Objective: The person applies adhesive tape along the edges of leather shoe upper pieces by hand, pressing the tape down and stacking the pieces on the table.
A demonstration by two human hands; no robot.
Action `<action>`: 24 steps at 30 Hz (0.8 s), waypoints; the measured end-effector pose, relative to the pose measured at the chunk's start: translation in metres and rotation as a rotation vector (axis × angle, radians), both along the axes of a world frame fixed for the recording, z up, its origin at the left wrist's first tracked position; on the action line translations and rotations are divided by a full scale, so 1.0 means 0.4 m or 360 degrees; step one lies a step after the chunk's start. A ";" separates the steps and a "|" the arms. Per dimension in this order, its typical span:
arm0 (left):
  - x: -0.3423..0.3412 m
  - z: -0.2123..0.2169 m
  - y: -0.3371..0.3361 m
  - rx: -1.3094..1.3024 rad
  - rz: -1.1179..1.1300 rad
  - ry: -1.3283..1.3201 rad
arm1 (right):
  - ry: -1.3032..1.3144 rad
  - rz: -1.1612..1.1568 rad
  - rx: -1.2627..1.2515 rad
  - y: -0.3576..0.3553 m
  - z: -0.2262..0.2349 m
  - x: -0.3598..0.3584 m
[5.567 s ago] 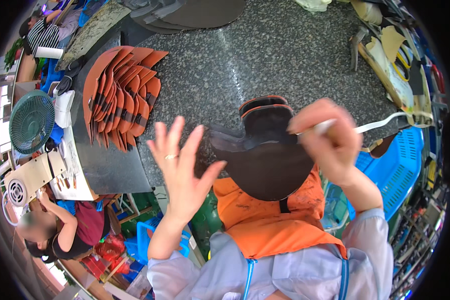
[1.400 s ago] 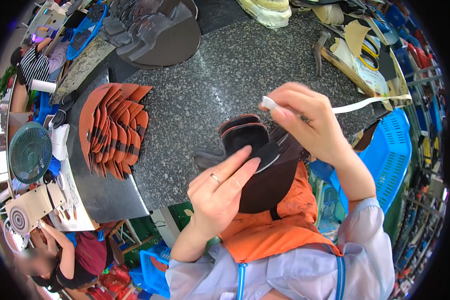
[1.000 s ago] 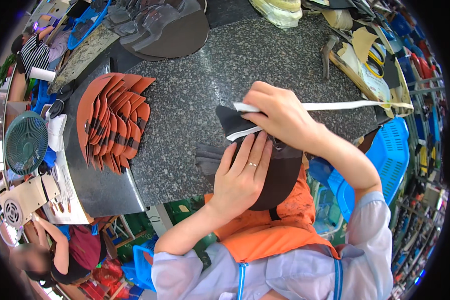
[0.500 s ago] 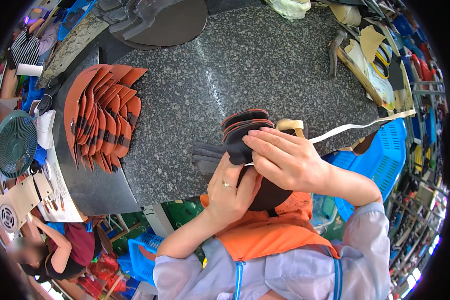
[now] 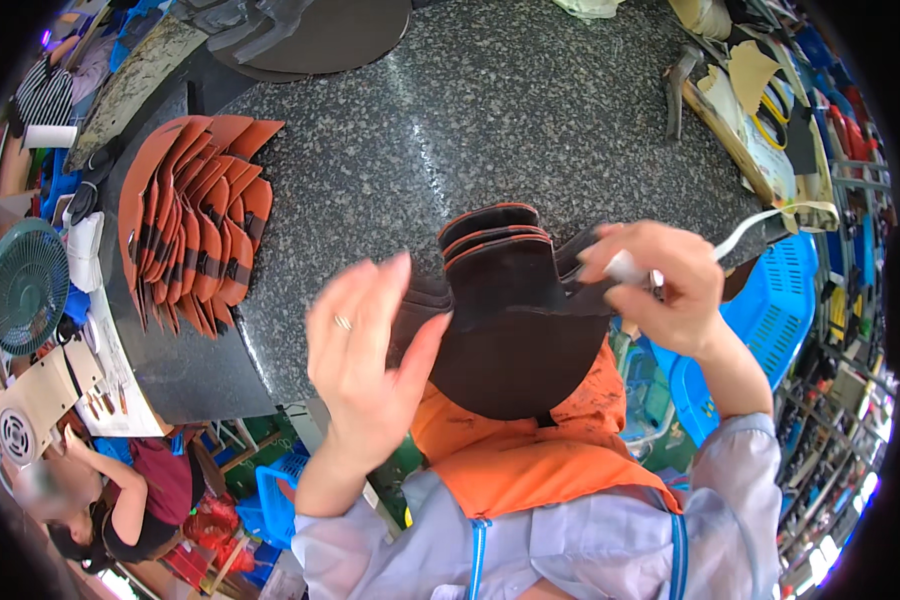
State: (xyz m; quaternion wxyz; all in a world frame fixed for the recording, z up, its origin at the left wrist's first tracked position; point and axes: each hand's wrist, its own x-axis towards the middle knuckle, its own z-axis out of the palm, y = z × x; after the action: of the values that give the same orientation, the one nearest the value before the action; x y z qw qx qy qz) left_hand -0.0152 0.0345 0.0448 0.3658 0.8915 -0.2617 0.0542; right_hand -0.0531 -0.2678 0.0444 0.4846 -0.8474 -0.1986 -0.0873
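Lifted off the dark leather stack [image 5: 515, 300], left hand [image 5: 370, 355] released; right hand [image 5: 660, 285] grips white strip [image 5: 745, 232]

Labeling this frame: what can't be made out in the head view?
- Right hand: motion-blurred; its grip on the white strip is unclear.
- Strip's far end: lost in clutter at the right.
- Dark leather pieces: count unclear, since they overlap; left hand hides their left edge.
- Green fan: cut by rim.

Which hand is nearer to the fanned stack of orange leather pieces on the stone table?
Left. The left hand is raised, open, just right of the orange leather pieces. The right hand is farther right, beyond the dark leather pieces, pinching a white strip.
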 end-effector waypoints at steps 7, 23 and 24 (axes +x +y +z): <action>0.125 -0.017 -0.101 0.0370 -0.0359 0.0082 | -0.0323 -0.0107 -0.0034 0.026 0.032 -0.012; -0.040 -0.005 0.017 0.0384 -0.0312 -0.0052 | 0.0225 -0.0431 -0.0147 0.032 0.029 -0.082; -0.027 0.000 0.035 0.0299 -0.0315 0.0011 | 0.0116 -0.0365 -0.0222 0.044 0.021 -0.071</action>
State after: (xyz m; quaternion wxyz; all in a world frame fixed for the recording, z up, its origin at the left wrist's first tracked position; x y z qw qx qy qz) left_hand -0.0259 0.0485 0.0448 0.2851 0.8918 -0.3511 -0.0101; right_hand -0.0813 -0.2503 0.0527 0.4183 -0.8988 -0.0882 -0.0972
